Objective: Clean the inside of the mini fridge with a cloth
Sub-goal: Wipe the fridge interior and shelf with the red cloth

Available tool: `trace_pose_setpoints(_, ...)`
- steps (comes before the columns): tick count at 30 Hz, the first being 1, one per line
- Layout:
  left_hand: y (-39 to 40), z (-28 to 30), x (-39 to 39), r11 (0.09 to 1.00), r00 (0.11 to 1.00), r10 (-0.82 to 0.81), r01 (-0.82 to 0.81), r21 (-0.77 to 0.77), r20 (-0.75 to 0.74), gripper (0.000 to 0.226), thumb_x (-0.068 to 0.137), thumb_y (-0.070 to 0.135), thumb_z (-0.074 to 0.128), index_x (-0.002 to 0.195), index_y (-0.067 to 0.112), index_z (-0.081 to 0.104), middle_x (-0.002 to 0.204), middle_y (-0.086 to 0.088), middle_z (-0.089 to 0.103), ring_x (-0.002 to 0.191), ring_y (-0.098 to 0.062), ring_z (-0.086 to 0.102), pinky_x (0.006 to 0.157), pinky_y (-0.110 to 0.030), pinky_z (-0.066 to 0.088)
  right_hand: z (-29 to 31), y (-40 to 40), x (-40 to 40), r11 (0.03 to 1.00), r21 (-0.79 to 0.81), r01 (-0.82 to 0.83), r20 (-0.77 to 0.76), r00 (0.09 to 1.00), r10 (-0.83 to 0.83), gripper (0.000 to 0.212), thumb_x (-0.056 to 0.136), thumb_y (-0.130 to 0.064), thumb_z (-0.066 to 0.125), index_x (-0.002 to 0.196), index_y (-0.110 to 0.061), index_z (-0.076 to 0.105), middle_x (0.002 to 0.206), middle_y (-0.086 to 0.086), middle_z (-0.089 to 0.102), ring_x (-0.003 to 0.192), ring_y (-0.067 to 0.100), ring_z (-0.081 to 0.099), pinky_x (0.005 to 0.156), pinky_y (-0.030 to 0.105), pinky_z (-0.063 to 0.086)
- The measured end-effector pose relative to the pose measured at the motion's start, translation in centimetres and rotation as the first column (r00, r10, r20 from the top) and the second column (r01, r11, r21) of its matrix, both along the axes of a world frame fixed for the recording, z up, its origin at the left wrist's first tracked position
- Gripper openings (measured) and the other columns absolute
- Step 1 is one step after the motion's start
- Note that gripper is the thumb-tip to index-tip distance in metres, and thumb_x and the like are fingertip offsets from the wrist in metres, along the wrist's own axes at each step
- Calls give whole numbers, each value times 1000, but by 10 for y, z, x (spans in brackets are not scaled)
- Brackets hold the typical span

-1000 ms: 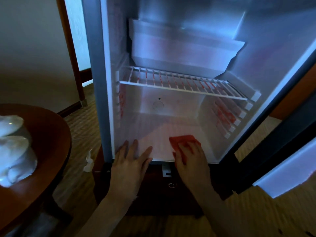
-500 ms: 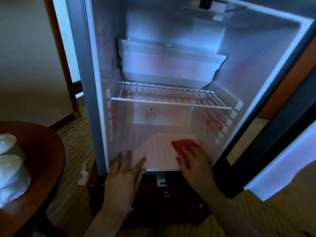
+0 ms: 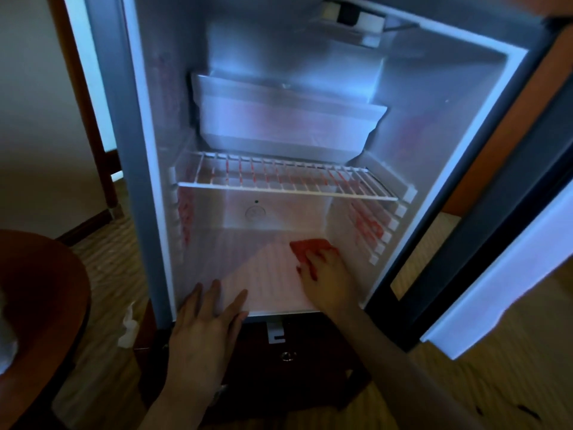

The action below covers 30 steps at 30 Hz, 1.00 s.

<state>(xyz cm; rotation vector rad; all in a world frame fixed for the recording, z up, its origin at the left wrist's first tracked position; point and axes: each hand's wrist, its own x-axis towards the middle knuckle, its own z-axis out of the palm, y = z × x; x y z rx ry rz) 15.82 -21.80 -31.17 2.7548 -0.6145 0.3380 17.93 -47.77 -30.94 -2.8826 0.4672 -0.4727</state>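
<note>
One view only, head cam. Mini fridge point(image 3: 465, 125) fills centre frame, door open at the right edge, interior lit.

Red cloth point(image 3: 305, 247) lies flat on the fridge floor, centre-right of frame, toward the rear-right of the floor and near the ribbed right wall. Right hand point(image 3: 328, 276) is on top of it, fingers spread fairly flat and pressing down, not bunched round it (fingertips overlap the cloth's near edge, so can't tell if any fabric is pinched underneath). Cloth sticks out up and to the left of the fingers, i.e. deeper into the fridge; long axis runs roughly left-right in frame.

Left hand point(image 3: 204, 324) is lower centre, palm down, fingers straight and slightly apart, tips resting on the floor's front-left lip, holds nothing, looks like bracing. Well apart from the cloth; right hand is obviously the nearer one.

Judgement: mid-wipe on the floor. Unwiped stretch prob lies left of the cloth, between the two hands, so next stroke likely goes leftward.

Wire shelf point(image 3: 279, 184) above both hands; freezer tray point(image 3: 285, 119) upper centre. Round wooden table point(image 3: 43, 299) at lower left.
</note>
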Motion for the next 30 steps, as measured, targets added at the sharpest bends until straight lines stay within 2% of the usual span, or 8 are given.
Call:
trace_pose_setpoints(4, -1, 3, -1, 1000, 1000, 1, -1, 5, 8, 83, 101, 56, -5, 128, 32, 69, 134, -18, 62, 122, -47, 56, 96, -57, 52, -17, 22, -76, 998, 23, -51, 6, 999, 51, 53, 102, -50, 32, 150, -29, 44, 157, -2, 37, 148, 20, 26, 123, 39, 24)
trace_pose_setpoints(6, 0, 3, -3, 1000, 1000, 4, -4, 9, 8, 83, 101, 56, -5, 128, 32, 69, 134, -17, 62, 122, -46, 56, 97, -57, 51, -18, 26, -82, 998, 28, -54, 33, 998, 53, 50, 103, -48, 32, 149, -33, 44, 155, -4, 38, 147, 18, 28, 122, 36, 25)
trace_pose_setpoints(11, 1, 3, -2, 999, 999, 10, -8, 44, -48, 60, 97, 53, 20, 133, 36, 65, 140, -14, 58, 128, -42, 52, 101, -53, 50, 2, 6, 2, 998, -38, -52, -26, 998, 51, 43, 101, -44, 41, 143, -39, 50, 146, -8, 48, 140, 13, 37, 116, 30, 29)
trace_pose_setpoints(14, 0, -1, -1, 999, 1000, 24, -23, 36, -10, 54, 96, 50, 27, 133, 37, 64, 141, -12, 58, 129, -41, 52, 101, -52, 50, 9, -6, 48, 997, -51, -56, -67, 996, 53, 45, 101, -41, 41, 144, -34, 51, 145, -3, 53, 138, 18, 41, 116, 30, 29)
trace_pose_setpoints(18, 0, -5, 2, 999, 1000, 25, -25, 28, -4, 38, 97, 42, 58, 135, 37, 63, 143, -14, 56, 131, -42, 49, 104, -54, 48, 4, 7, 34, 998, 7, -63, -19, 998, 63, 45, 100, -39, 47, 143, -29, 55, 144, 2, 53, 137, 22, 42, 116, 34, 32)
trace_pose_setpoints(20, 1, -6, 2, 999, 1000, 17, -17, 29, -1, 41, 97, 43, 57, 137, 37, 61, 145, -14, 54, 133, -42, 47, 107, -55, 45, -3, 28, 1, 994, 43, -99, 24, 995, 98, 44, 100, -41, 49, 139, -24, 59, 143, 3, 54, 136, 23, 43, 115, 37, 36)
trace_pose_setpoints(24, 4, -6, -1, 1000, 999, -20, 20, -2, 26, 49, 101, 50, 32, 139, 35, 59, 147, -15, 52, 135, -44, 46, 110, -54, 42, -25, 74, -52, 973, 22, -230, 112, 968, 227, 48, 101, -46, 41, 140, -24, 58, 144, -1, 54, 136, 19, 43, 117, 38, 35)
trace_pose_setpoints(30, 14, -12, -7, 999, 997, -53, 52, 13, 49, 46, 95, 36, 62, 141, 32, 58, 147, -16, 52, 136, -39, 47, 111, -53, 42, -4, 69, 26, 957, -18, -288, 52, 956, 289, 41, 100, -38, 46, 140, -34, 56, 139, -3, 58, 133, 17, 44, 113, 33, 38)
